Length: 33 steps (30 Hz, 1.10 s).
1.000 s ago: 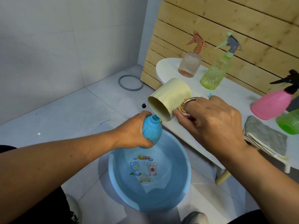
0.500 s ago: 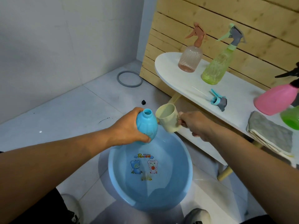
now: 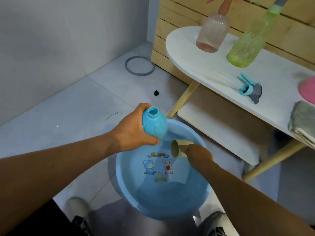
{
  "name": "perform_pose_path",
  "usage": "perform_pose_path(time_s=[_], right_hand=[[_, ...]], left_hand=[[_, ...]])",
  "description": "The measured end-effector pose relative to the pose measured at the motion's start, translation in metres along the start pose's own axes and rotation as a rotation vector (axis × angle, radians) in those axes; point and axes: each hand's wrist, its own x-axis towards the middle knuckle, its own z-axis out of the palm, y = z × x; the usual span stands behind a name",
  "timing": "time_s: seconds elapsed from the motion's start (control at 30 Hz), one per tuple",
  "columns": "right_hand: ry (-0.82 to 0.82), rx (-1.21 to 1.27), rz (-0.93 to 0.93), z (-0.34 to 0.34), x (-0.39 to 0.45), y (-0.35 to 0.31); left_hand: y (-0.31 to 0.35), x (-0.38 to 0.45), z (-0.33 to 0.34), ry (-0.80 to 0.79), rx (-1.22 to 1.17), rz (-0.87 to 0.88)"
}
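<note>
Two hands busy: my left hand point(image 3: 134, 133) grips the blue bottle point(image 3: 154, 124), neck up, over the basin point(image 3: 185, 132) rim. My right hand point(image 3: 198, 155) grips the cup point(image 3: 177, 149), sideways in the water, below-right of the bottle mouth.

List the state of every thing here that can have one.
blue bottle: uncapped, mouth up, gripped by the left hand over the basin rim.
cream cup: on its side, low in the basin, held by the right hand.
basin: on the floor, water in it.
ribbed pink spray bottle: upright, sprayer on, little liquid.
green spray bottle: upright, sprayer on.
loose sprayer head: off, lying on the table.
cloth: folded.
</note>
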Motion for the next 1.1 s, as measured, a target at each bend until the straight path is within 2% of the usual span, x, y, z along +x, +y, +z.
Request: perform_pose_path(time_s=[0.13, 0.4, 0.5, 0.67, 0.8, 0.9, 1.1], right_hand=[[-0.077, -0.152, -0.07, 0.021, 0.004, -0.003], [-0.115, -0.157, -0.091, 0.044, 0.006, -0.024], [-0.12, 0.025, -0.075, 0.04, 0.007, -0.027], [-0.091, 0.645, 0.006, 0.025, 0.005, -0.021], [-0.037, 0.905, 0.068, 0.006, -0.011, -0.021], [-0.045, 1.024, 0.057, -0.02, -0.028, -0.017], [0.0, 1.055, -0.045, -0.095, -0.064, -0.003]], left_hand=[[-0.006, 0.007, 0.002, 0.005, -0.003, -0.005], [-0.011, 0.01, 0.005, 0.007, 0.024, -0.024], [-0.01, 0.01, 0.004, 0.001, 0.032, -0.021], [-0.01, 0.005, -0.002, -0.009, 0.039, -0.017], [-0.008, -0.004, -0.009, -0.01, 0.022, -0.007], [-0.006, -0.01, -0.013, -0.006, 0.007, 0.006], [-0.005, -0.024, -0.019, 0.016, 0.014, 0.002]])
